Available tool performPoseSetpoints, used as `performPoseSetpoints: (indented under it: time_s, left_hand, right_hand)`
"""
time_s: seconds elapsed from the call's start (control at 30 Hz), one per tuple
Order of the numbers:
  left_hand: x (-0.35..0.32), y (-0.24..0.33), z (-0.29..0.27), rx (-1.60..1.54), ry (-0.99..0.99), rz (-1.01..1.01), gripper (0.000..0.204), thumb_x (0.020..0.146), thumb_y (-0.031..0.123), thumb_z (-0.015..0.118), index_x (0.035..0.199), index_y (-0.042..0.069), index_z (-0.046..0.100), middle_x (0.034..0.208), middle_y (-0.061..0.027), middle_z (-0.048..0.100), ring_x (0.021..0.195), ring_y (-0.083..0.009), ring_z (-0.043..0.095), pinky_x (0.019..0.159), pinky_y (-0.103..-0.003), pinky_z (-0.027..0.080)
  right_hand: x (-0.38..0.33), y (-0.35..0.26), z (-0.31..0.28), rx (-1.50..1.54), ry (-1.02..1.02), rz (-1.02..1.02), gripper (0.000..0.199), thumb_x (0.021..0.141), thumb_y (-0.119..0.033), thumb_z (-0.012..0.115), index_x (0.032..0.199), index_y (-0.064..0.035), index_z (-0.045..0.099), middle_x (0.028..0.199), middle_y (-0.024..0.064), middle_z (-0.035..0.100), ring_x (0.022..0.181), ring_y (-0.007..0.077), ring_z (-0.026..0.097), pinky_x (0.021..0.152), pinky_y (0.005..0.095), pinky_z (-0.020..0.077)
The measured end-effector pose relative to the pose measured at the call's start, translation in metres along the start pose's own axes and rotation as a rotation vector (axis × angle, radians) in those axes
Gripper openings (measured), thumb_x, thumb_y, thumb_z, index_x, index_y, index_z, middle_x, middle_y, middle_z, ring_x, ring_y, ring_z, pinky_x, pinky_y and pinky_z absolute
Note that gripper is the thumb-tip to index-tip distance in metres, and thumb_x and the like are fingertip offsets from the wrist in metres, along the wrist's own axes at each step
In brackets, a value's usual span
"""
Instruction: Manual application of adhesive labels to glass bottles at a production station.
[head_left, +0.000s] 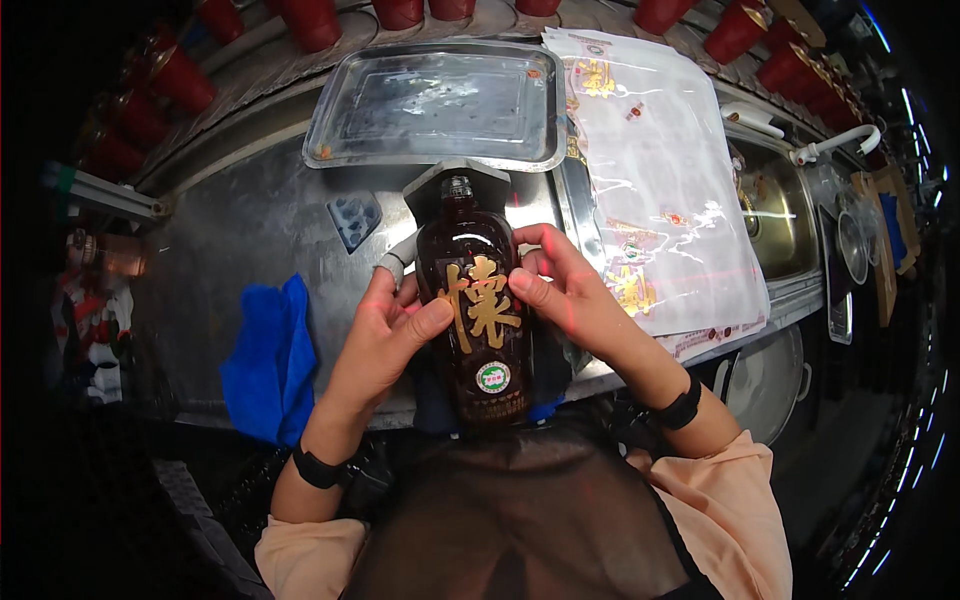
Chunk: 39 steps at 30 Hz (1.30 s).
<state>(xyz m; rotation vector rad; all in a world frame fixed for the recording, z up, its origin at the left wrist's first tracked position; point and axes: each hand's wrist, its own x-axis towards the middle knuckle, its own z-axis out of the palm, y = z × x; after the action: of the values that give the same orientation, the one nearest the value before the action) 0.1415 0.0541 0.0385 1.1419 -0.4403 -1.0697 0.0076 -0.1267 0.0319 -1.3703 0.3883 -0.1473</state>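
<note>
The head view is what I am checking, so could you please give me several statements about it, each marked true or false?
1. The left hand and the right hand both hold the dark bottle. True.
2. The bottle's visible side is plain. False: it bears gold lettering.
3. Printed white sheeting lies right of the rectangular tray. True.
4. Only one wrist has a band. False: each wears a black band.
5. A blue cloth lies left of the bottle. True.

Packing workshop | steel bench (215, 300) | conveyor (352, 32) with red containers (309, 22) | sink (778, 212)
</note>
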Motion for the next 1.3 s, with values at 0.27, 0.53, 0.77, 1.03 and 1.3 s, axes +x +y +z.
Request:
performPoseSetpoints:
  time_s: [0.27, 0.53, 0.77, 1.03, 1.3]
  left_hand:
    - [-0.016, -0.003, 0.005, 0.188, 0.048, -0.028, 0.096, 0.081, 0.023, 0.080, 0.151, 0.003, 0.018, 0.143, -0.0207, 0.043, 0.133, -0.0288, 0.044, 0.112, -0.041, 0.032]
    - [-0.018, -0.006, 0.005, 0.197, 0.056, -0.048, 0.101, 0.076, 0.025, 0.084, 0.150, 0.002, 0.020, 0.141, -0.0178, 0.044, 0.132, -0.0265, 0.045, 0.111, -0.039, 0.034]
    - [-0.022, -0.004, 0.010, 0.263, 0.062, -0.071, 0.108, 0.070, 0.027, 0.087, 0.150, 0.002, 0.020, 0.141, -0.0154, 0.044, 0.132, -0.0247, 0.043, 0.111, -0.038, 0.032]
    - [-0.020, -0.005, 0.006, 0.266, 0.051, -0.050, 0.107, 0.070, 0.024, 0.086, 0.150, 0.002, 0.020, 0.141, -0.0163, 0.044, 0.132, -0.0251, 0.044, 0.111, -0.038, 0.032]
    - [-0.019, -0.008, 0.007, 0.255, 0.045, -0.054, 0.106, 0.071, 0.028, 0.085, 0.150, 0.001, 0.020, 0.139, -0.0162, 0.045, 0.132, -0.0252, 0.045, 0.111, -0.039, 0.032]
  right_hand:
    - [-0.027, 0.007, 0.001, -0.169, -0.003, 0.024, 0.077, 0.085, -0.029, 0.078, 0.145, -0.0062, 0.036, 0.088, -0.0011, 0.046, 0.064, 0.0013, 0.041, 0.057, 0.0177, 0.0363]
    - [-0.029, 0.006, 0.003, -0.150, -0.010, 0.043, 0.084, 0.082, -0.029, 0.080, 0.147, -0.0053, 0.032, 0.089, -0.0010, 0.045, 0.064, 0.0019, 0.040, 0.058, 0.0185, 0.0364]
    - [-0.033, -0.010, 0.008, -0.328, -0.015, 0.094, 0.104, 0.072, -0.033, 0.088, 0.150, -0.0021, 0.025, 0.090, 0.0003, 0.045, 0.067, 0.0059, 0.043, 0.058, 0.0211, 0.0372]
    - [-0.031, -0.008, 0.008, -0.336, -0.019, 0.078, 0.105, 0.072, -0.032, 0.088, 0.150, -0.0024, 0.025, 0.091, 0.0012, 0.045, 0.068, 0.0064, 0.044, 0.057, 0.0227, 0.0376]
    - [-0.023, 0.008, 0.001, -0.042, -0.037, 0.077, 0.080, 0.086, -0.022, 0.076, 0.148, -0.0058, 0.029, 0.090, 0.0002, 0.045, 0.069, 0.0028, 0.043, 0.060, 0.0174, 0.0387]
